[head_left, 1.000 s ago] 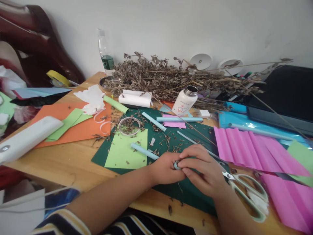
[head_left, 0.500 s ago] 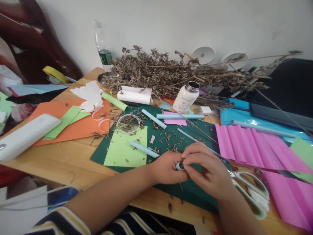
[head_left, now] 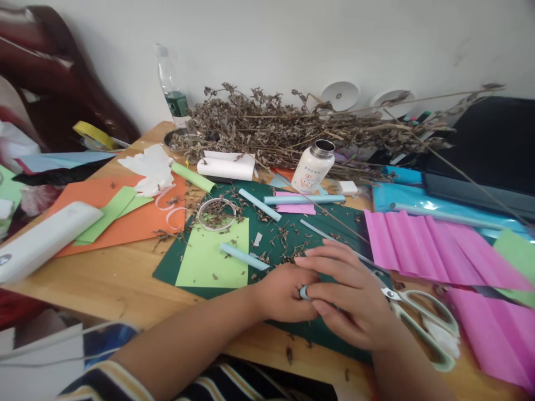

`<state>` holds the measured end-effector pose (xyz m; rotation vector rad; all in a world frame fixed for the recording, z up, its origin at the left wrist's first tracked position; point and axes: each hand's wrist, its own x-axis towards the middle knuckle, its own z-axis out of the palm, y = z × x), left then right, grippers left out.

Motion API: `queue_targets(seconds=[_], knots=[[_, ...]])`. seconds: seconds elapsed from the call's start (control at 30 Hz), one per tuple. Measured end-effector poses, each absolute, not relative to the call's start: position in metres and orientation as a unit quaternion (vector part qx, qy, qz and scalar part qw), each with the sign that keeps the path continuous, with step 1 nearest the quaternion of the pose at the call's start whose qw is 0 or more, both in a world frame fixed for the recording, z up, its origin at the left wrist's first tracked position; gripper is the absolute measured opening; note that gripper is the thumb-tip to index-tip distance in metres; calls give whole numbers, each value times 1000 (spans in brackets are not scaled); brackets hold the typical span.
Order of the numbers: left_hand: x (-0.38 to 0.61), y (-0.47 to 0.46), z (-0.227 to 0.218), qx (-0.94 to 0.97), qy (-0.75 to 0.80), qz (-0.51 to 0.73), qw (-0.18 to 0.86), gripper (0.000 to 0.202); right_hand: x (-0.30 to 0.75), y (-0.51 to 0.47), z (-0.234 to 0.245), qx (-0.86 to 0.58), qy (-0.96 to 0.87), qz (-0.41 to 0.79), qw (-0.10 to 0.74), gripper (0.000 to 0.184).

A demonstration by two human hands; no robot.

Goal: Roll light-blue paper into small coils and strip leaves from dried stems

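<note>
My left hand [head_left: 283,293] is closed around a small light-blue paper roll [head_left: 303,291], of which only one end shows. My right hand [head_left: 349,295] lies over it from the right, fingers stretched toward the left and pressing on the roll. Both hands rest on a dark green cutting mat [head_left: 334,225] strewn with dried plant bits. Another light-blue paper roll [head_left: 244,257] lies just left of my hands, beside a light green sheet [head_left: 213,259].
White-handled scissors [head_left: 422,320] lie right of my right hand. Pleated pink paper [head_left: 430,248] covers the right side. A heap of dried stems [head_left: 292,128], a white bottle [head_left: 313,166], a tape ring [head_left: 216,214], orange paper [head_left: 125,214] and a white case [head_left: 42,239] stand farther off.
My right hand's fingers, bent in a pinch over the roll's end half a second ago, have stretched out flatter across it. My left hand has kept its hold.
</note>
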<state>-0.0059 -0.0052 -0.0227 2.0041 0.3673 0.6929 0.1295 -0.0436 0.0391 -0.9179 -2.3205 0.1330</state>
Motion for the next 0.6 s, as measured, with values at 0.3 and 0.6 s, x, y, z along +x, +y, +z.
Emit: queue_targets(seconds=[0.3,0.6], knots=[[-5,-6,-20,761,172,338,526,17,137,-44,42,-348,-888,28,299,17],[-9,-4,-20,694,199,371,584,9,117,-45,76,-487,-870,58,60,20]])
